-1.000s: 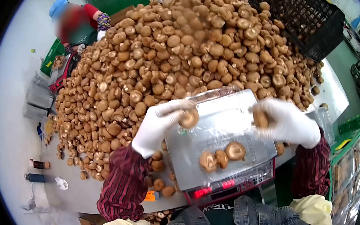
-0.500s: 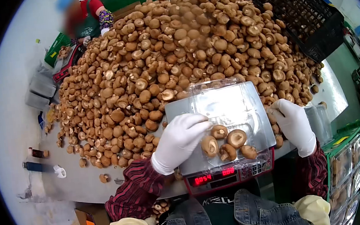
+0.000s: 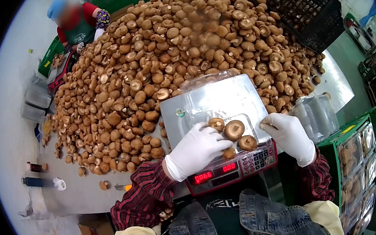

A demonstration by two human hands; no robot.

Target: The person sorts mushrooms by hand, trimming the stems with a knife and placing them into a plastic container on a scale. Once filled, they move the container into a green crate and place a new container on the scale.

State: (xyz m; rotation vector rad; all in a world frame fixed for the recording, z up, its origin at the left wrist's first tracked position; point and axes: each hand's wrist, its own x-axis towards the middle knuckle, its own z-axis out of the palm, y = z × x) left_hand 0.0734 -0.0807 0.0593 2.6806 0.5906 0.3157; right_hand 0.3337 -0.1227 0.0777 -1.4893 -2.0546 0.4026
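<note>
A red electronic scale [image 3: 215, 177] with a flat metal plate [image 3: 183, 118] stands before me, its display lit. On the plate lies a clear plastic clamshell tray [image 3: 250, 121], which reflects light and is partly hard to make out. Several brown mushrooms [image 3: 234, 130] sit in it. My left hand [image 3: 198, 149], white-gloved, reaches over the tray's left side, fingers curled on a mushroom [image 3: 229, 153] that they partly hide. Near the tray's right edge is my right hand [image 3: 291, 136], also gloved, thumb and fingers pinched together; what they hold, if anything, is hidden.
A large mushroom heap [image 3: 125, 92] rises behind the scale. Clear empty trays [image 3: 318, 113] are stacked at right, beside packed trays [image 3: 351, 164] on a green crate. A black crate [image 3: 296, 10] tilts at upper right. Another person [image 3: 77, 26] works at far left.
My view has shifted slightly. My right hand has come left, from the heap to the tray's edge. My left hand has moved down over the mushrooms. The display changed from 0.054 to 0.066.
</note>
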